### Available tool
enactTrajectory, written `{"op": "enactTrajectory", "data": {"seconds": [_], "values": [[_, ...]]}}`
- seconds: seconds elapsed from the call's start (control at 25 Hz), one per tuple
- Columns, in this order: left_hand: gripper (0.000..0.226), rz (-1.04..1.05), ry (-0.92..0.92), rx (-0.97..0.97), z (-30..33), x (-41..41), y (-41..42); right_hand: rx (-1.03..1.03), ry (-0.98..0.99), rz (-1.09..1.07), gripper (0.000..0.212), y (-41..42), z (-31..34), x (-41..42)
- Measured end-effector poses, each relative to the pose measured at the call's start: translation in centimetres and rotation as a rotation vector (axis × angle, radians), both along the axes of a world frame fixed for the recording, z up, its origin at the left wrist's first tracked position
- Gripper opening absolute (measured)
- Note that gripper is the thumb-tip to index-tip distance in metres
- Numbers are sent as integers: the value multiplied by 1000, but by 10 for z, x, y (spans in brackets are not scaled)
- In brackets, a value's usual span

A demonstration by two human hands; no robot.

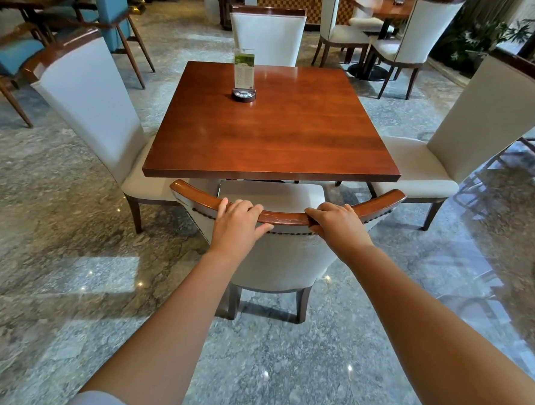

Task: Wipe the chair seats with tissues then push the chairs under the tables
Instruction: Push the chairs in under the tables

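Squarely both hands, left [238, 221] and right [337, 223], clamped on the chair's top rail [285, 217], seat front under the table edge [271, 174].

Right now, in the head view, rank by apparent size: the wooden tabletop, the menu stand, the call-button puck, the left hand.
1. Wooden tabletop
2. Left hand, enlarged by nearness to the camera
3. Menu stand
4. Call-button puck

Left hand [238, 221] and right hand [337, 220] grip the near chair's top rail [287, 217] at the table [274, 124].
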State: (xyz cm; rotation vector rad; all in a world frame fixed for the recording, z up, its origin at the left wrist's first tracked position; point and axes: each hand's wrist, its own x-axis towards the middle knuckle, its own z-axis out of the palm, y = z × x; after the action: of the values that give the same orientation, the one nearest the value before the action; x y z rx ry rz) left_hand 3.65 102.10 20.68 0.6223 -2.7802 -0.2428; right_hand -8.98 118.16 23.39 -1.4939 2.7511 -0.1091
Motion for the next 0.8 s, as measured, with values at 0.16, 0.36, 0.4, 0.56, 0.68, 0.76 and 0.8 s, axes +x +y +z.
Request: {"op": "enactTrajectory", "data": {"seconds": [0.16, 0.36, 0.4, 0.56, 0.68, 0.76, 0.8], "values": [[48, -1, 3, -10, -1, -12, -6, 7, 2, -1, 31, -7, 0, -13], [45, -11, 62, -9, -5, -24, -1, -15, 10, 15, 31, -2, -2, -29], [45, -12, 76, -17, -7, -24, -1, -27, 20, 18, 31, 0, -4, -28], [46, -12, 41, 5, -3, -22, 3, -23, 4, 8, 34, 2, -4, -26], [52, -3, -86, 22, 6, -21, 13, -24, -32, -22, 38, 9, 2, -19], [59, -7, -101, 39, 14, -19, 20, -61, 34, -31, 44, 19, 5, -13], [61, -22, -73, 39, 20, -20, 26, -88, 77, -43, 41, 26, 9, -11]]}}
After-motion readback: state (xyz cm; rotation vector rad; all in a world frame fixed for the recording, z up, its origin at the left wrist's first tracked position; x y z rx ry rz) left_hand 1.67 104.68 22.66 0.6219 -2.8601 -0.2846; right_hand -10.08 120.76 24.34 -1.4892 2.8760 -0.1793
